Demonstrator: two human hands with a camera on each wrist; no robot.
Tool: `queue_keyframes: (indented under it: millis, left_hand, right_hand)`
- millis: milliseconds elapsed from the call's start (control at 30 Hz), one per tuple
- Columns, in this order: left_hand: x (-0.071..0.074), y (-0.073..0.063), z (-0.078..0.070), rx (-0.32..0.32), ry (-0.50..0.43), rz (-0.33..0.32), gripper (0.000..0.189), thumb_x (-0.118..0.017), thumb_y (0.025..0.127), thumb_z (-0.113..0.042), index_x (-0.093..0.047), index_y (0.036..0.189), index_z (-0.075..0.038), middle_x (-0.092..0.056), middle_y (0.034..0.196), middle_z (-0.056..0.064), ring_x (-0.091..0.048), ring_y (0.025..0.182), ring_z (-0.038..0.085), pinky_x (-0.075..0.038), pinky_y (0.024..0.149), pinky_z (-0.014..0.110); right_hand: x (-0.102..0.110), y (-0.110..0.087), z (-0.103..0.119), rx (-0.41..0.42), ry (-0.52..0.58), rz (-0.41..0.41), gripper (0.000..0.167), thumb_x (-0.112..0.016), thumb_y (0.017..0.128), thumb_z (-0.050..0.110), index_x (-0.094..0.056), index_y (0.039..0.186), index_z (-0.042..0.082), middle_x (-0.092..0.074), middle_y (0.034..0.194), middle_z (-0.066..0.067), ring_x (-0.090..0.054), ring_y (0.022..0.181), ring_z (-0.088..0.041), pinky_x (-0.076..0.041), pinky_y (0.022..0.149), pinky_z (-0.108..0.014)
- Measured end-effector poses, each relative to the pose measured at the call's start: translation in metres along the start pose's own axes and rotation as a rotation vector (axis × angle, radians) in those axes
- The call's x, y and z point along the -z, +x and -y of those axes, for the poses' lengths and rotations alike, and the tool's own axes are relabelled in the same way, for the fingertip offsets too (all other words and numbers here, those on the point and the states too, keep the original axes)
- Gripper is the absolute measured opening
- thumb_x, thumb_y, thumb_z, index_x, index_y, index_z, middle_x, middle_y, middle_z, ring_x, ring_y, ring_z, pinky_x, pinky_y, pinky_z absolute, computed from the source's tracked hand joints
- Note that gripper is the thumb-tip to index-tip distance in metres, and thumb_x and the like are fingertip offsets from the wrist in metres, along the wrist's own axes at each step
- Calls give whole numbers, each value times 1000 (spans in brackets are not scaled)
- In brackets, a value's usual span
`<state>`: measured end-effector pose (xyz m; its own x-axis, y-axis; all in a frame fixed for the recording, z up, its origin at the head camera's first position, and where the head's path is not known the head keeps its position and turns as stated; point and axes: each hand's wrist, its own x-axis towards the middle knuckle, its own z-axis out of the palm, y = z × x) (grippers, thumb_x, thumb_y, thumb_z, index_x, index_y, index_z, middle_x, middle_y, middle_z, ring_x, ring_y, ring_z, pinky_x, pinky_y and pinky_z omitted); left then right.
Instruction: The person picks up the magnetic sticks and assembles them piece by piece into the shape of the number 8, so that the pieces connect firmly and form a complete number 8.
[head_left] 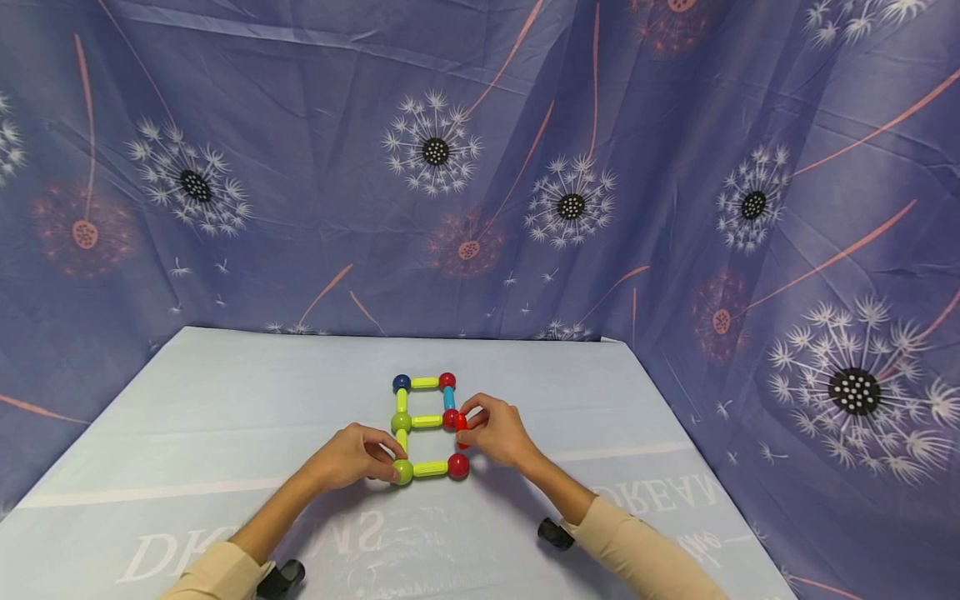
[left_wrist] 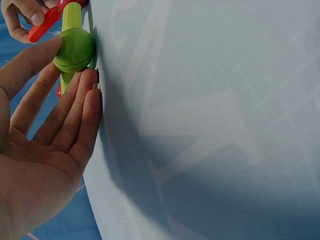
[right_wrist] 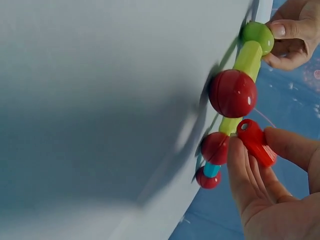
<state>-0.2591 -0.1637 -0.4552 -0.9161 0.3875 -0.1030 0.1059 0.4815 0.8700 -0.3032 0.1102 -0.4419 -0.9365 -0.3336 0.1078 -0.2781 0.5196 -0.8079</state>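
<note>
A flat frame of magnetic rods and balls lies on the table, two squares deep. With thumb and fingertips, my left hand (head_left: 352, 457) holds the green ball (left_wrist: 75, 50) at its near left corner. My right hand (head_left: 495, 432) pinches a red rod (right_wrist: 256, 142) between thumb and fingers. That rod is raised and tilted beside the frame's right side, between the middle red ball (head_left: 451, 419) and the near red ball (head_left: 458, 466). In the head view I cannot tell whether it touches the middle one. A yellow-green rod (head_left: 431, 469) joins the two near balls.
The far square has a dark blue ball (head_left: 401, 382), a far red ball (head_left: 447, 381) and a light blue rod (head_left: 449, 398). A pale cloth with printed letters covers the table (head_left: 247, 400). Purple dandelion-print curtains (head_left: 322, 167) hang behind and to the sides.
</note>
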Motion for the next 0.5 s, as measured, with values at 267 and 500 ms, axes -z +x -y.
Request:
queue_keyframes:
  millis: [267,500]
  left_hand:
    - [0,0,0,3,-6,4,27,-86,79,-17,-78,103,-9,-77,92,5,-69,85,15,-55,72,32]
    - [0,0,0,5,-4,1,27,-86,79,-17,-78,103,-10,-77,92,4,-69,85,15,-54,72,32]
  right_hand:
    - [-5,-3,1,-13,18,25,30,-82,81,11,-67,107,6,-74,87,-8,-66,73,-14,-53,63,-29]
    - [-6,-2,0,-9,11,28,30,-81,82,11,-67,109,6,-74,88,-8,-66,73,-13,-53,63,-29]
